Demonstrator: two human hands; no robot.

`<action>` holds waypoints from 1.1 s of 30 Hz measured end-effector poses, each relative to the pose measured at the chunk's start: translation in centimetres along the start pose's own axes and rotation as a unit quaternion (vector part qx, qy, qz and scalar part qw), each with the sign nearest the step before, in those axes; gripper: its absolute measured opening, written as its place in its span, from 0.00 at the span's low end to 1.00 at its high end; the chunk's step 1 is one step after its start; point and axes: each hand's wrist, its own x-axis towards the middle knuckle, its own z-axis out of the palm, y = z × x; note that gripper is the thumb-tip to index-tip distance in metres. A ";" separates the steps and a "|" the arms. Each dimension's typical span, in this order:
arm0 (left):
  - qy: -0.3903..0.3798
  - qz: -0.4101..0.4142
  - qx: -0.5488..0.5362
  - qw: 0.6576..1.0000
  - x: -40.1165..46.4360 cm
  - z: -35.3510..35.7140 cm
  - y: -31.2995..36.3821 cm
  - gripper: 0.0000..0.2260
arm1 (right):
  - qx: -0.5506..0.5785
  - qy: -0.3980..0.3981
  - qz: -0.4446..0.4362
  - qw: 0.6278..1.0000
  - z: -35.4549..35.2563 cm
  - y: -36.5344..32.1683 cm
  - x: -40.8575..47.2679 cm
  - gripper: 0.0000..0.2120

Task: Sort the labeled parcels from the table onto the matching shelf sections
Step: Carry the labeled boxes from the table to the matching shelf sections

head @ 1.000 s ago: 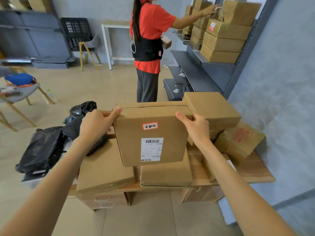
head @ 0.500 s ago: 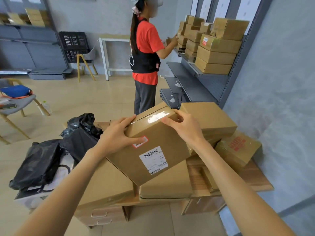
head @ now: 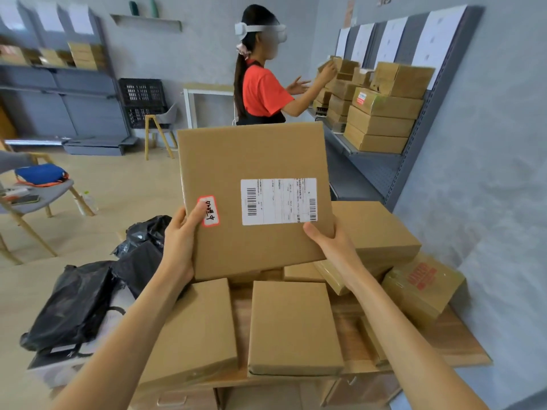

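labeled parcel (head: pixel 254 199) held up over the table (head: pixel 461 347)
left hand (head: pixel 180 244) and right hand (head: pixel 334 244) each clasp a lower corner, thumbs on its front face, well short of the shelf (head: pixel 370 164).

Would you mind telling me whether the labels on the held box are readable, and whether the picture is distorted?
Head view: the shipping label shows barcodes but its small print is blurred; the red-edged sticker is partly covered by the left thumb; wide-angle bending curves the shelf upright.

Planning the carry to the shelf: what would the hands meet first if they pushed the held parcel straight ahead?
Probably the person in the red shirt, standing straight behind the held parcel; depth is unclear.
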 end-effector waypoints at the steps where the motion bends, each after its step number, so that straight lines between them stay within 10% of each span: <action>1: -0.001 -0.007 -0.014 1.000 0.0 0.0 -0.1 0.11 | 0.020 -0.007 -0.002 1.000 0.2 -0.2 0.1 0.29; 9: -0.027 0.034 0.111 0.993 1.5 -3.2 1.6 0.42 | -0.001 0.008 -0.040 0.999 -1.4 -1.0 0.9 0.22; 19: -0.220 0.037 0.364 0.904 2.9 -5.6 5.6 0.47 | -0.111 -0.063 -0.068 0.989 -2.9 -2.4 1.5 0.28; 33: -0.201 0.056 0.317 0.925 3.1 -6.1 2.4 0.33 | -0.116 -0.068 -0.074 0.988 -2.3 -2.5 1.9 0.38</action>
